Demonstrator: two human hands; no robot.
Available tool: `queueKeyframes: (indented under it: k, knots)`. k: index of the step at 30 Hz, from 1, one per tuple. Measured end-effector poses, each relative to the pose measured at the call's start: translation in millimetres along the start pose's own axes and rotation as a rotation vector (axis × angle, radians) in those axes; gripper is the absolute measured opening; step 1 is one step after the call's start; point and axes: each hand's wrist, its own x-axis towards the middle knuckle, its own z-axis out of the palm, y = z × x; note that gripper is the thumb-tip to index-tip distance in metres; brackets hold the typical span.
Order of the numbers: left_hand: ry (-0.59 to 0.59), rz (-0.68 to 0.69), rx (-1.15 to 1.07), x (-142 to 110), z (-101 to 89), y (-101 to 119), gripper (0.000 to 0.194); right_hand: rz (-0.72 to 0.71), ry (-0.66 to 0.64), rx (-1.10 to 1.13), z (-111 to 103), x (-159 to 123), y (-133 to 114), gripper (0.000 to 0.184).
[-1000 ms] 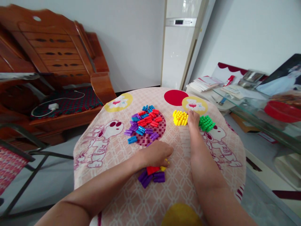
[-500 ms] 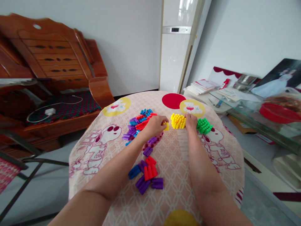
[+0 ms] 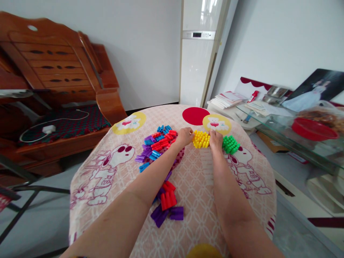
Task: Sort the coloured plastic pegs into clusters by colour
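Note:
A cluster of yellow plastic building blocks (image 3: 201,139), knobbly on top, sits on the tablecloth between my two hands. My left hand (image 3: 185,135) is at its left end, fingers pinched against a yellow block there. From the right side, my right hand (image 3: 215,139) grips the same cluster with bent fingers, partly hiding that end. Just right of my right hand lies a similar group of green blocks (image 3: 230,144). A loose heap of red blocks (image 3: 160,144), purple blocks (image 3: 143,156) and blue blocks (image 3: 144,167) spreads left of my left hand, partly behind my forearm.
Nearer me on the round table are more red blocks (image 3: 168,199) and purple blocks (image 3: 176,213). A patterned tablecloth (image 3: 197,200) covers the table. A wooden bench (image 3: 59,68) stands left; a glass shelf (image 3: 285,125) with a red bowl (image 3: 313,129) is at right.
My left hand has moved right with a yellow block, from a small gap to touching the yellow cluster. My right hand stays on the cluster. The view has shifted slightly.

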Motion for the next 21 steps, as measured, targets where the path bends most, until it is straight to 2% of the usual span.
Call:
queueKeyframes:
  k: [3, 6, 9, 12, 14, 17, 19, 21]
  knots:
    - [-0.043, -0.015, -0.020, -4.8, -7.8, -1.6, 0.032, -0.002, -0.003, -0.006, -0.4, -0.7, -0.9, 0.047]
    - [-0.058, 0.036, -0.031, -16.6, -26.5, -13.3, 0.036, -0.010, -0.013, -0.028, -1.6, -2.2, -2.2, 0.047]
    - [0.036, 0.085, 0.031, -33.4, -51.7, -38.5, 0.037, -0.014, -0.016, -0.062, -2.6, -5.6, -4.6, 0.047]
    - [0.134, -0.031, 0.141, -46.9, -70.7, -69.9, 0.037, -0.038, 0.036, -0.095, -4.0, -10.2, -11.5, 0.045]
    - [0.108, -0.075, 0.188, -51.1, -75.9, -86.8, 0.035, -0.107, 0.114, -0.080, -6.8, -12.9, -20.7, 0.044]
    - [0.018, -0.041, 0.212, -50.9, -75.9, -100.4, 0.034, -0.290, 0.218, -0.002, -15.8, -16.7, -40.8, 0.047]
    - [-0.017, -0.002, 0.216, -49.0, -75.3, -104.1, 0.033, -0.380, 0.243, 0.042, -24.4, -20.6, -54.0, 0.048]
    - [-0.034, 0.026, 0.214, -47.4, -76.1, -106.9, 0.032, -0.406, 0.219, 0.049, -33.5, -27.0, -61.9, 0.048]
